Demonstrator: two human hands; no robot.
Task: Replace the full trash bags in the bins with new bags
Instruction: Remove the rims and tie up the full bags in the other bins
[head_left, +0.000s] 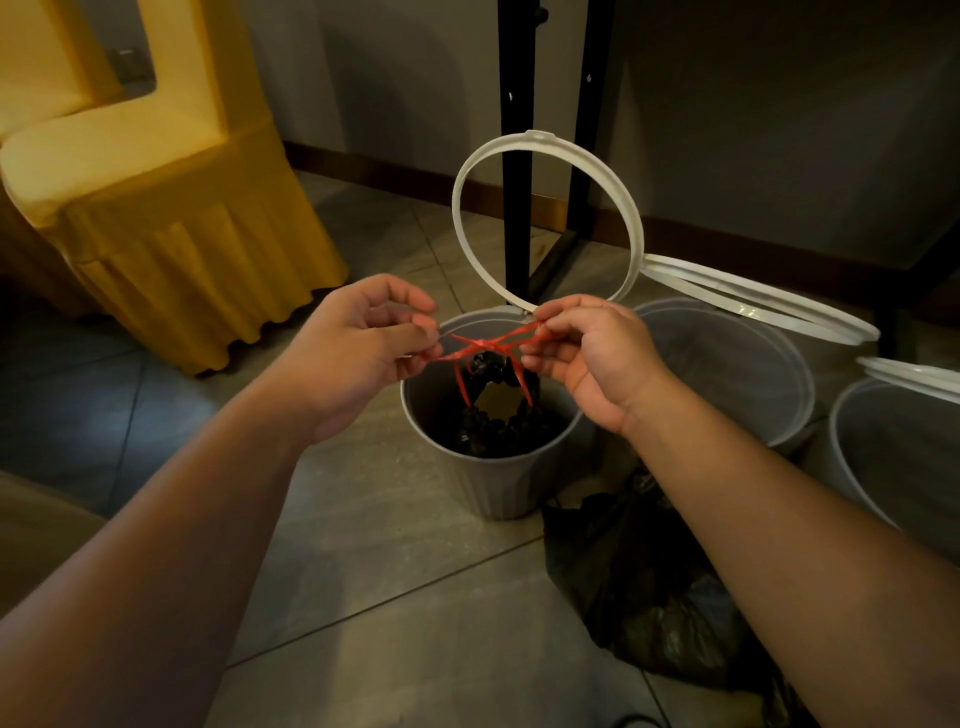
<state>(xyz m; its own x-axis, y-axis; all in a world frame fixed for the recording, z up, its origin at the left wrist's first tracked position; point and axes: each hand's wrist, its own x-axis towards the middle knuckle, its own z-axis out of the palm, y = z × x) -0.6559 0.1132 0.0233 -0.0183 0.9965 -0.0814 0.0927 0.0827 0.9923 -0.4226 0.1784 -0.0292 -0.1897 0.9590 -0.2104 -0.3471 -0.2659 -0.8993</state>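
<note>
Both forearms reach in from the bottom edge; beside the right one a filled black bag (639, 587) slumps on the floor. Farther out, the left hand (358, 343) and right hand (587, 358) each close their grip in a pinch on the red drawstrings (483, 345), which cross and stretch left to right above the grey bin (493, 488). Its black trash bag (483, 431) sits inside, mouth gathered upward. Thin, soft film, probably light but easily torn; the drawstrings look like the soundest hold.
</note>
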